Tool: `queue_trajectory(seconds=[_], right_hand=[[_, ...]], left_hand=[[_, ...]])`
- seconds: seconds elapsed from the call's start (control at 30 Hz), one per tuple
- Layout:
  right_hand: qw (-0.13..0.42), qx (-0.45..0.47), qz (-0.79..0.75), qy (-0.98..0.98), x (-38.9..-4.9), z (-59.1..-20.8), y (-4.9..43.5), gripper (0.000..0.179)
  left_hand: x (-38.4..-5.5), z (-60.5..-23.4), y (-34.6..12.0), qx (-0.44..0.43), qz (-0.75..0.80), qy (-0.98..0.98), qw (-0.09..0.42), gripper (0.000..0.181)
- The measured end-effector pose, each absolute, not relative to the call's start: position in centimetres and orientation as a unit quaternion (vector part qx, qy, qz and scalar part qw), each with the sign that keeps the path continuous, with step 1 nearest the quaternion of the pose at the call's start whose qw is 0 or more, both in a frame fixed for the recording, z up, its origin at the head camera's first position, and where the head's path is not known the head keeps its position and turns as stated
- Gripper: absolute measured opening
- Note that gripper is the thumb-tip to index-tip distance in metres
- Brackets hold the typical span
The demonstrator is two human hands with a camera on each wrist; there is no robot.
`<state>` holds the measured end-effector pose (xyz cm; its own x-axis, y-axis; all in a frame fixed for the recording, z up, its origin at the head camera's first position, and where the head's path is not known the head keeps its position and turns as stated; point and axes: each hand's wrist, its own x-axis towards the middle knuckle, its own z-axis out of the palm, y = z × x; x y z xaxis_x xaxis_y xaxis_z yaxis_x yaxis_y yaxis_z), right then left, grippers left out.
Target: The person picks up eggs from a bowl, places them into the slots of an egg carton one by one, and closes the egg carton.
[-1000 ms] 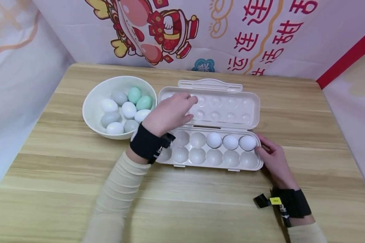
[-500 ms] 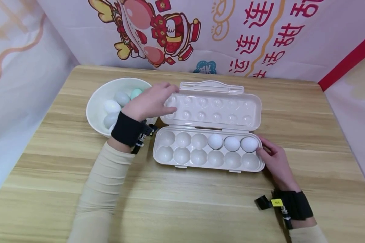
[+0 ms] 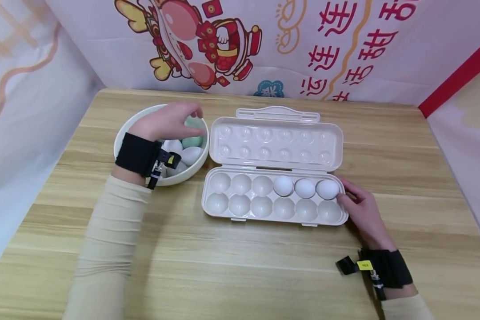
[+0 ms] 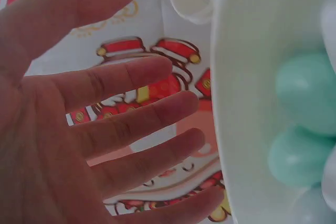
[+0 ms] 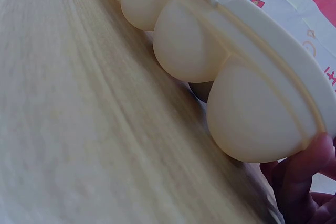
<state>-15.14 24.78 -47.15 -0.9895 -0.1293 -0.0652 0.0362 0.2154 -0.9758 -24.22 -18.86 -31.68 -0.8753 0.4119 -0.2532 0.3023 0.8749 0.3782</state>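
My left hand (image 3: 169, 123) hovers over a white bowl (image 3: 181, 178) of white, grey and mint-green eggs (image 3: 192, 142). Its fingers (image 4: 152, 111) are spread and hold nothing; in the left wrist view the bowl's rim is just beyond the fingertips. To the right lies an opened plastic egg carton (image 3: 262, 206). Three white eggs (image 3: 305, 189) fill the right end of its back row; the other cups are bare. My right hand (image 3: 364, 215) grips the carton's right end, thumb at the rim and fingers underneath, as the right wrist view shows.
The carton's lid (image 3: 275, 141) lies folded back behind the cups, with its handle (image 3: 278, 114) towards the wall. A printed cloth backdrop (image 3: 280, 58) rises behind the wooden table (image 3: 240, 271).
My left hand has moved left from over the carton to over the bowl, its fingers holding nothing. The right hand stays on the carton's end.
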Motion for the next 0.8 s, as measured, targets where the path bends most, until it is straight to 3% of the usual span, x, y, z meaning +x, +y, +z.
queue_trajectory(seconds=[0.5,0.8], right_hand=[[0.067,-0.026,-0.593,0.802,-15.4,-47.2,24.7,0.045],[0.072,-0.017,-0.59,0.804,-15.4,-47.0,24.6,0.046]], left_hand=[[-26.7,-32.3,-22.4,0.139,0.161,0.941,0.263,0.059],[-27.8,-33.5,-22.2,0.107,0.137,0.945,0.278,0.052]])
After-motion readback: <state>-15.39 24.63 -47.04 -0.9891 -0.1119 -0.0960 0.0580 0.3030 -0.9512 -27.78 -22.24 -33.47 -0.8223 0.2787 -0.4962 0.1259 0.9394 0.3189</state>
